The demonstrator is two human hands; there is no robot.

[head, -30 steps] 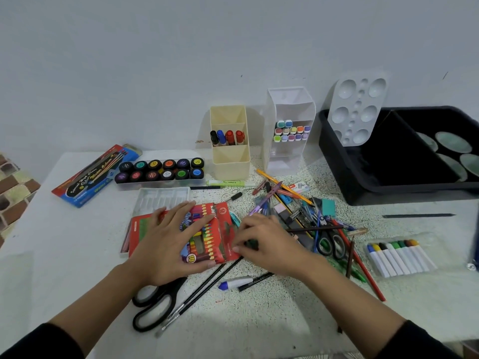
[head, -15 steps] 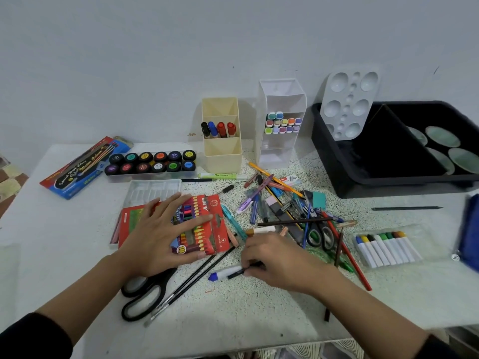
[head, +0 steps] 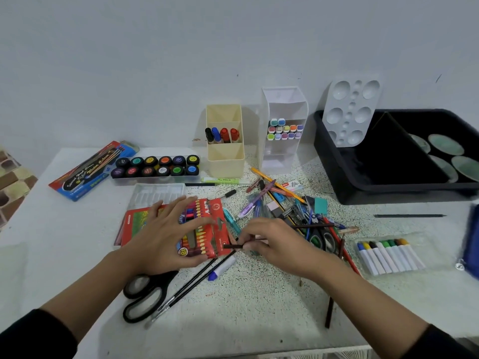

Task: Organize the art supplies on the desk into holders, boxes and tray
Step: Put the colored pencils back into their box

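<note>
Her left hand (head: 166, 237) lay flat, fingers spread, on the crayon box (head: 204, 229) while her right hand (head: 274, 242) pinched a dark pencil (head: 233, 246).

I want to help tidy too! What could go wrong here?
The dark stick pinched by the right hand might slip or snap. The crayon box could slide under the flat left hand, spilling crayons. The big scissors lie near the left wrist, so a poke seems possible.

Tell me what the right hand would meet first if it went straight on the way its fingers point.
The right hand, pinching a dark stick, points left; first in line is the red crayon box that the left hand presses on, though depth is unclear.
</note>
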